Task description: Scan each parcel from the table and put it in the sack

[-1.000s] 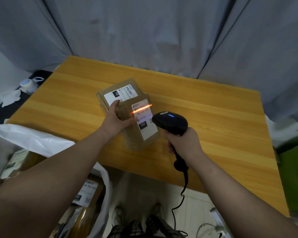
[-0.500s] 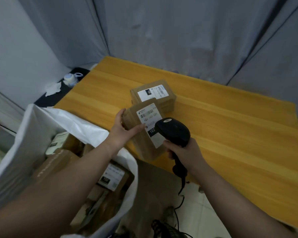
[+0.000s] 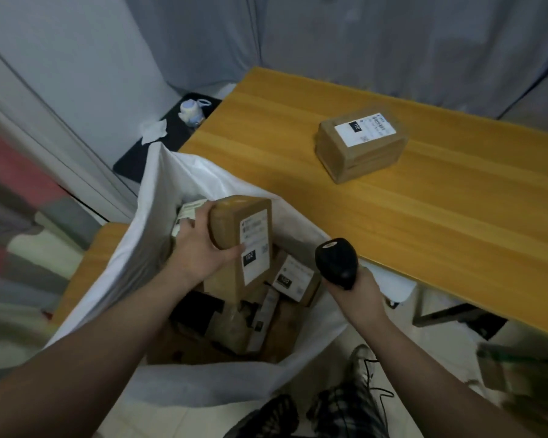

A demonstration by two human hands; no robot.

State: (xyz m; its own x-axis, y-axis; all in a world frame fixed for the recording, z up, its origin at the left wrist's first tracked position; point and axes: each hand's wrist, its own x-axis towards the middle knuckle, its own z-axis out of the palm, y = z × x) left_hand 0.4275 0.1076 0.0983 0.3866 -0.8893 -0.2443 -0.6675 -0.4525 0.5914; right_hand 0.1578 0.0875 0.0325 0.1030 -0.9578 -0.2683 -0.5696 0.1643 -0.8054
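Note:
My left hand (image 3: 200, 248) grips a brown cardboard parcel (image 3: 234, 222) with a white label marked 102, held over the open mouth of the white sack (image 3: 133, 248). Several labelled parcels (image 3: 293, 278) lie inside the sack below it. My right hand (image 3: 358, 292) holds a black barcode scanner (image 3: 336, 260) just right of the sack, off the table's near edge. One more brown parcel (image 3: 361, 143) with a white label lies on the wooden table (image 3: 456, 222).
Grey curtains hang behind the table. A dark stand at the table's far left carries a small white-blue object (image 3: 190, 110) and a crumpled tissue (image 3: 154, 131). A striped cloth (image 3: 16, 216) lies to the left of the sack. My feet and the scanner cable (image 3: 366, 371) are below.
My left hand has lifted the 102 parcel off the table and carried it left over the sack. The scanner's red beam has gone out, and my right hand has drawn back from the table.

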